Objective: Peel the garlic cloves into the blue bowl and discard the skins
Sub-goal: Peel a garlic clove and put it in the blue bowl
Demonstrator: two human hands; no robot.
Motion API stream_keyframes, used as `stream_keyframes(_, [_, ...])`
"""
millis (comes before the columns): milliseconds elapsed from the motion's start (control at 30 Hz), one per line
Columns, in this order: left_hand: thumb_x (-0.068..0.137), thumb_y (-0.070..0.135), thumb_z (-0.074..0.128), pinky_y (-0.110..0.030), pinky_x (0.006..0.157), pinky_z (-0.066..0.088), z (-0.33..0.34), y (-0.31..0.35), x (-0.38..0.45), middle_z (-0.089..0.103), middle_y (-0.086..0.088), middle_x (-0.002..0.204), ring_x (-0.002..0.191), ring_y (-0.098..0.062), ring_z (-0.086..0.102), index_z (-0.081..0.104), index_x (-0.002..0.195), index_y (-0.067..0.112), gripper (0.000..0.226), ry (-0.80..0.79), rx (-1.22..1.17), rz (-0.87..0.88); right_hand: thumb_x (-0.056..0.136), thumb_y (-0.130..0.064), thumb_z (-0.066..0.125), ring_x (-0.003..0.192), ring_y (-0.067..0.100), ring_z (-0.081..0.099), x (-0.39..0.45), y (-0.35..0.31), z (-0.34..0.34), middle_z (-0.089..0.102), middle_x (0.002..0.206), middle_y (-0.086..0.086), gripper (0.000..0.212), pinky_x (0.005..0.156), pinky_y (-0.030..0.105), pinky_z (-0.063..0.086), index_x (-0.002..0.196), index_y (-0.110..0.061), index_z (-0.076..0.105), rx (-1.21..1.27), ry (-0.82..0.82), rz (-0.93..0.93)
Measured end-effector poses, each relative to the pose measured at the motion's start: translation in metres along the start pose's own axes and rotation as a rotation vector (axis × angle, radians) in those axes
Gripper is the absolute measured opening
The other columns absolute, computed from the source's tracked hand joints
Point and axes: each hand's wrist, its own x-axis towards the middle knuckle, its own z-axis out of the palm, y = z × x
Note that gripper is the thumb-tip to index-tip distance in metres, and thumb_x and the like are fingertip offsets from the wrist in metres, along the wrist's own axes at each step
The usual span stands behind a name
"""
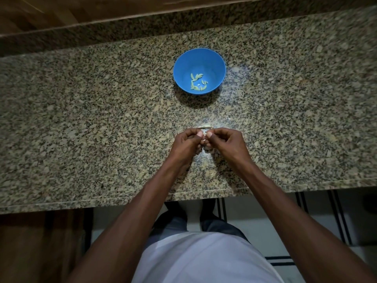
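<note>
Pale garlic clove [204,137] pinched between both hands' [206,139] fingertips, blue bowl [181,64] beyond

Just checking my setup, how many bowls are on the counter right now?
1. The blue bowl stands on the granite counter, straight beyond both hands, with some peeled cloves lying in its bottom. No other bowl shows in view.

Bare forearms [271,199], no sleeves, watch or rings visible. White shirt [206,260] fills lower centre of frame. Dark grey-blue trousers [222,226] just above shirt; dark shoes [175,207] under counter edge, indistinct.
</note>
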Motion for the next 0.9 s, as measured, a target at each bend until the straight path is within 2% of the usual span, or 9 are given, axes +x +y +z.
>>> stream_keyframes(167, [0.100, -0.005, 0.054, -0.027, 0.068, 0.052, 0.001, 0.003, -0.002, 0.069, -0.006, 0.085, 0.072, -0.014, 0.062, 0.063, 0.095, 0.007, 0.016, 0.038, -0.105, -0.040, 0.099, -0.014, 0.070, 0.087, 0.017, 0.078, 0.000, 0.000, 0.006, 0.079, 0.099, 0.014, 0.023, 0.077, 0.023, 0.060, 0.115, 0.002, 0.074, 0.041, -0.020, 0.040])
stream_keyframes(400, [0.091, -0.019, 0.049, -0.025, 0.063, 0.055, 0.009, 0.003, -0.001, 0.067, -0.011, 0.086, 0.073, -0.018, 0.061, 0.064, 0.090, 0.004, 0.027, 0.148, -0.204, -0.061, 0.096, -0.005, 0.071, 0.100, 0.027, 0.070, -0.002, 0.001, 0.022, 0.073, 0.119, 0.026, 0.020, 0.096, 0.036, 0.060, 0.113, 0.006, 0.072, 0.510, 0.049, 0.312])
stream_keyframes(467, [0.089, -0.020, 0.047, -0.025, 0.061, 0.053, 0.014, 0.004, -0.002, 0.066, -0.010, 0.082, 0.071, -0.016, 0.059, 0.064, 0.088, 0.005, 0.030, 0.188, -0.197, -0.050, 0.096, -0.006, 0.071, 0.098, 0.026, 0.073, -0.003, 0.004, 0.027, 0.075, 0.115, 0.024, 0.019, 0.096, 0.039, 0.061, 0.111, 0.004, 0.074, 0.456, 0.116, 0.285])
stream_keyframes(567, [0.082, -0.023, 0.041, -0.026, 0.061, 0.052, 0.019, 0.005, -0.002, 0.064, -0.010, 0.082, 0.070, -0.017, 0.057, 0.062, 0.086, 0.006, 0.036, 0.228, -0.236, -0.046, 0.098, -0.015, 0.072, 0.093, 0.021, 0.078, -0.004, 0.006, 0.031, 0.080, 0.101, 0.012, 0.019, 0.087, 0.035, 0.064, 0.113, -0.003, 0.076, 0.114, 0.169, 0.083])
stream_keyframes(667, [0.080, -0.023, 0.039, -0.026, 0.062, 0.045, 0.015, 0.008, 0.001, 0.060, -0.006, 0.080, 0.068, -0.015, 0.050, 0.060, 0.089, 0.008, 0.038, 0.285, -0.291, -0.057, 0.101, -0.012, 0.068, 0.088, 0.020, 0.077, -0.006, 0.001, 0.029, 0.078, 0.100, 0.017, 0.021, 0.082, 0.037, 0.066, 0.113, 0.004, 0.073, 0.221, 0.208, 0.102])
stream_keyframes(767, [0.088, -0.019, 0.050, -0.027, 0.068, 0.048, 0.006, 0.007, -0.001, 0.066, -0.006, 0.083, 0.073, -0.015, 0.056, 0.065, 0.092, 0.008, 0.030, 0.290, -0.237, -0.031, 0.099, -0.011, 0.070, 0.086, 0.020, 0.077, -0.004, -0.003, 0.024, 0.078, 0.095, 0.014, 0.022, 0.078, 0.035, 0.066, 0.113, 0.006, 0.072, 0.303, 0.183, 0.123])
stream_keyframes(833, [0.093, -0.007, 0.063, -0.028, 0.070, 0.055, 0.002, 0.006, -0.005, 0.071, -0.009, 0.092, 0.080, -0.017, 0.064, 0.068, 0.102, 0.003, 0.014, 0.256, -0.171, 0.000, 0.097, -0.009, 0.072, 0.089, 0.022, 0.077, -0.002, -0.005, 0.022, 0.079, 0.095, 0.014, 0.021, 0.080, 0.030, 0.064, 0.111, 0.005, 0.072, 0.363, 0.125, 0.153])
stream_keyframes(900, [0.093, 0.004, 0.072, -0.026, 0.067, 0.058, 0.001, 0.006, -0.008, 0.074, -0.010, 0.095, 0.082, -0.017, 0.070, 0.068, 0.109, -0.001, 0.017, 0.249, -0.128, 0.039, 0.095, -0.009, 0.074, 0.094, 0.024, 0.076, -0.001, -0.006, 0.019, 0.079, 0.099, 0.014, 0.018, 0.084, 0.031, 0.063, 0.109, 0.002, 0.074, 0.395, 0.071, 0.189])
